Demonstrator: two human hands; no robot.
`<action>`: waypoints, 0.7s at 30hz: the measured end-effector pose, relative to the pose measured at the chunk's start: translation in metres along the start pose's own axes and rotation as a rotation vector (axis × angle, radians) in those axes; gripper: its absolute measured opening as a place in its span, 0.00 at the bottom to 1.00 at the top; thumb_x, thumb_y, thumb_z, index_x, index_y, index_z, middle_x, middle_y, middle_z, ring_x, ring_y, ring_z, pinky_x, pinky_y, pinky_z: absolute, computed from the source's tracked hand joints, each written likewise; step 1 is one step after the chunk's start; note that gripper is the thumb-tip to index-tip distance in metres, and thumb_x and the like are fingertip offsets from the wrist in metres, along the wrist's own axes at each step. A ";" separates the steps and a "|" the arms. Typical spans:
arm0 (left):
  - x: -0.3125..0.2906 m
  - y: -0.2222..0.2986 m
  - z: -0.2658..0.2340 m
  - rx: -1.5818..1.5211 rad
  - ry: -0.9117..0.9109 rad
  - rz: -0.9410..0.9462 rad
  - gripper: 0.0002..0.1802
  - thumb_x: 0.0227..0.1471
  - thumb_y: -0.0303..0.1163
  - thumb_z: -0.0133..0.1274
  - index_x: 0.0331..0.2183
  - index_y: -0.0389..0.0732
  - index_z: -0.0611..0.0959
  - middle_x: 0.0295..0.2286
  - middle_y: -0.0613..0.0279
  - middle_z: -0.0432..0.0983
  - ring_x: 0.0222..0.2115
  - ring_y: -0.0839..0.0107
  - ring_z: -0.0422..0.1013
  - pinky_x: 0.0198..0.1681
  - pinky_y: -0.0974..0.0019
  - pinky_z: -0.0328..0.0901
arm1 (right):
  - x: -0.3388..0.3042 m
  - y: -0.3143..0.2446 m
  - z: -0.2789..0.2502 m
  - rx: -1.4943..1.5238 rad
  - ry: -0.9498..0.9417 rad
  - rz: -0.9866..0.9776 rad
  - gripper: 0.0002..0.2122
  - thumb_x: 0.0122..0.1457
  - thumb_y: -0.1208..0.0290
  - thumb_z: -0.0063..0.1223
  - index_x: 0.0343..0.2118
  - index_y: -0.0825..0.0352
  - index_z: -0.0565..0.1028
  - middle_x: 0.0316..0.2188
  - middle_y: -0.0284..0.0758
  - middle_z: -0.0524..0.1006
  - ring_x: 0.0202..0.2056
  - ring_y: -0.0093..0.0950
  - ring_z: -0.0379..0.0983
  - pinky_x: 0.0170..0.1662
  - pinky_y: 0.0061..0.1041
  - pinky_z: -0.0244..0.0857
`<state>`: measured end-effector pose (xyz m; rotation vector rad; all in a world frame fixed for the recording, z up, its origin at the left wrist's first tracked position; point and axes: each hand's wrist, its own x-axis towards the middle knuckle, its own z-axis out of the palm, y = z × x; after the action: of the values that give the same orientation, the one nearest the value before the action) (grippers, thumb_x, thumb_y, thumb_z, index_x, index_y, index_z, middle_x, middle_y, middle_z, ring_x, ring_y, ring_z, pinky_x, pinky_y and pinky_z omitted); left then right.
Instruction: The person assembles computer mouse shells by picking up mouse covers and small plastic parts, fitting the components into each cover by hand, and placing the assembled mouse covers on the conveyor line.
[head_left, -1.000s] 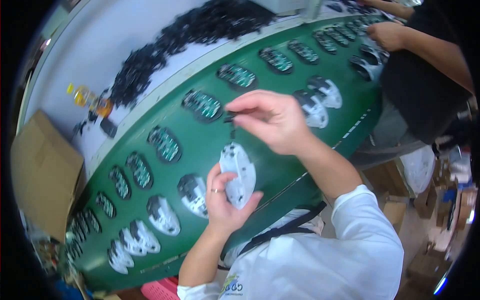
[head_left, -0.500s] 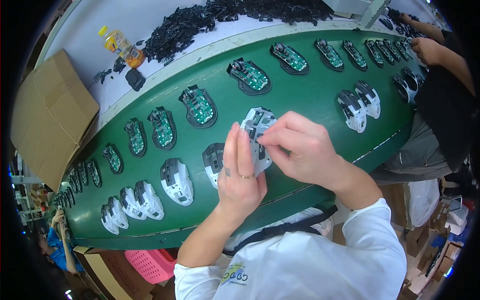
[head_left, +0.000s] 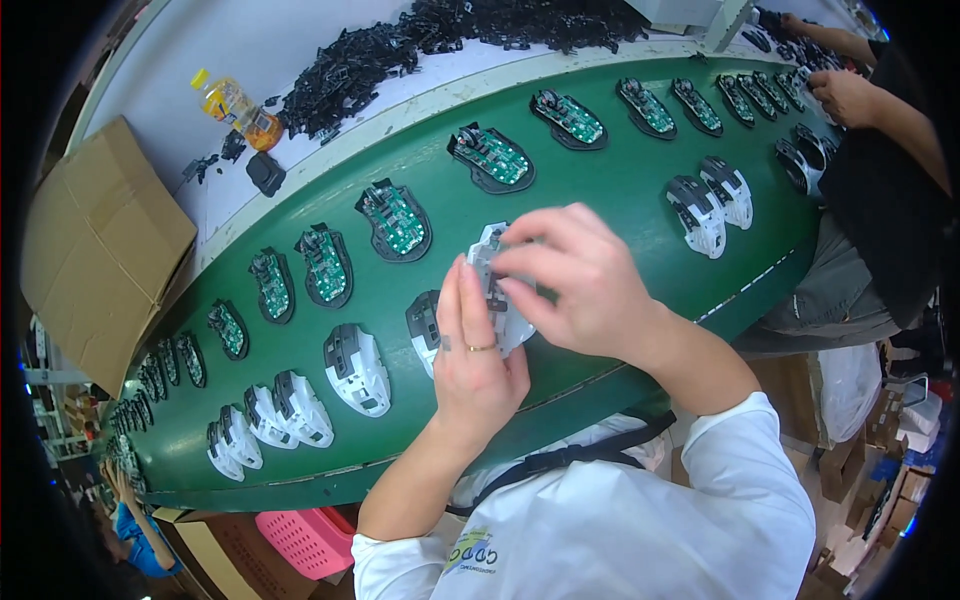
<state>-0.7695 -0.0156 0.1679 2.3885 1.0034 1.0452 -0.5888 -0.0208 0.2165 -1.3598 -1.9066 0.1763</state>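
Observation:
My left hand is closed round the side of a white computer-mouse shell, its hollow inside with grey and dark parts facing up. Over the shell's upper end is my right hand, its thumb and fingers apart and slightly blurred; I make out nothing between them. The fingers hide much of the shell. Beside my left hand another white-and-black mouse shell lies on the green belt. Beyond my hands, mouse bases with green circuit boards lie in a curved row.
Several white-and-black shells lie to the left, and a pair to the right. A heap of black parts, a bottle and a cardboard sheet are beyond the belt. A co-worker's hand works at far right.
My right hand has shifted from the middle of the shell to its upper end, and its pinch has loosened. The shell has turned slightly in my left hand.

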 end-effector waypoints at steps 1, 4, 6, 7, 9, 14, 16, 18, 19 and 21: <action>-0.002 -0.002 -0.002 -0.033 0.011 -0.032 0.50 0.40 0.14 0.57 0.65 0.24 0.57 0.59 0.30 0.60 0.54 0.39 0.69 0.48 0.56 0.73 | 0.001 0.000 0.000 0.004 0.000 -0.009 0.11 0.50 0.77 0.61 0.39 0.68 0.79 0.38 0.40 0.77 0.39 0.38 0.75 0.44 0.35 0.71; -0.002 -0.007 -0.002 -0.075 0.050 -0.022 0.52 0.40 0.14 0.58 0.66 0.25 0.55 0.59 0.31 0.59 0.57 0.38 0.66 0.50 0.57 0.72 | -0.008 0.012 0.009 0.499 -0.022 0.334 0.34 0.55 0.81 0.55 0.66 0.69 0.58 0.55 0.44 0.71 0.50 0.34 0.75 0.50 0.32 0.71; -0.001 -0.008 -0.002 -0.093 0.071 0.023 0.52 0.39 0.13 0.57 0.66 0.24 0.55 0.60 0.29 0.57 0.58 0.37 0.65 0.47 0.58 0.74 | -0.014 0.009 0.023 0.923 -0.049 0.510 0.35 0.56 0.83 0.54 0.68 0.69 0.54 0.55 0.42 0.70 0.53 0.31 0.72 0.55 0.33 0.67; 0.000 -0.008 -0.002 -0.110 0.073 0.042 0.52 0.39 0.13 0.57 0.66 0.24 0.55 0.60 0.29 0.57 0.58 0.37 0.65 0.47 0.57 0.74 | -0.016 0.007 0.028 1.345 -0.075 0.681 0.37 0.57 0.85 0.52 0.69 0.69 0.51 0.56 0.40 0.70 0.57 0.29 0.69 0.61 0.33 0.63; -0.002 -0.008 -0.002 -0.126 0.069 0.053 0.52 0.38 0.12 0.57 0.66 0.24 0.55 0.60 0.29 0.58 0.58 0.37 0.65 0.48 0.56 0.74 | -0.015 0.007 0.034 1.346 -0.111 0.693 0.38 0.57 0.87 0.51 0.70 0.69 0.49 0.55 0.38 0.71 0.57 0.28 0.69 0.61 0.34 0.63; -0.002 -0.011 -0.001 -0.114 0.111 0.058 0.52 0.38 0.12 0.57 0.65 0.23 0.56 0.60 0.28 0.58 0.57 0.36 0.65 0.50 0.54 0.72 | -0.009 0.002 0.037 1.487 -0.092 0.792 0.34 0.55 0.87 0.51 0.66 0.72 0.52 0.54 0.40 0.71 0.56 0.28 0.70 0.61 0.33 0.65; -0.002 -0.013 -0.001 -0.100 0.113 0.062 0.52 0.37 0.12 0.57 0.65 0.23 0.55 0.59 0.27 0.58 0.57 0.36 0.65 0.50 0.55 0.73 | -0.010 0.003 0.041 1.490 -0.118 0.792 0.31 0.55 0.87 0.51 0.63 0.71 0.56 0.53 0.39 0.72 0.55 0.27 0.71 0.60 0.33 0.65; -0.004 -0.014 0.000 -0.090 0.116 0.065 0.52 0.37 0.11 0.57 0.65 0.23 0.55 0.59 0.27 0.59 0.57 0.36 0.65 0.49 0.55 0.73 | -0.011 0.002 0.043 1.489 -0.144 0.795 0.29 0.55 0.87 0.51 0.61 0.71 0.60 0.52 0.37 0.73 0.55 0.27 0.72 0.60 0.33 0.66; -0.005 -0.014 0.000 -0.082 0.122 0.067 0.52 0.37 0.11 0.56 0.65 0.23 0.56 0.59 0.27 0.59 0.57 0.36 0.65 0.49 0.55 0.73 | -0.011 0.000 0.044 1.490 -0.147 0.784 0.26 0.56 0.86 0.51 0.59 0.70 0.62 0.51 0.36 0.74 0.54 0.26 0.72 0.59 0.32 0.67; -0.006 -0.013 -0.001 -0.074 0.132 0.070 0.52 0.37 0.11 0.56 0.65 0.23 0.56 0.58 0.27 0.60 0.56 0.35 0.66 0.49 0.55 0.73 | -0.011 -0.001 0.045 1.489 -0.152 0.770 0.24 0.56 0.86 0.52 0.57 0.70 0.64 0.50 0.36 0.75 0.53 0.26 0.73 0.59 0.32 0.67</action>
<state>-0.7790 -0.0106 0.1582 2.3350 0.9131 1.2566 -0.6177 -0.0166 0.1807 -0.8378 -0.7079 1.6854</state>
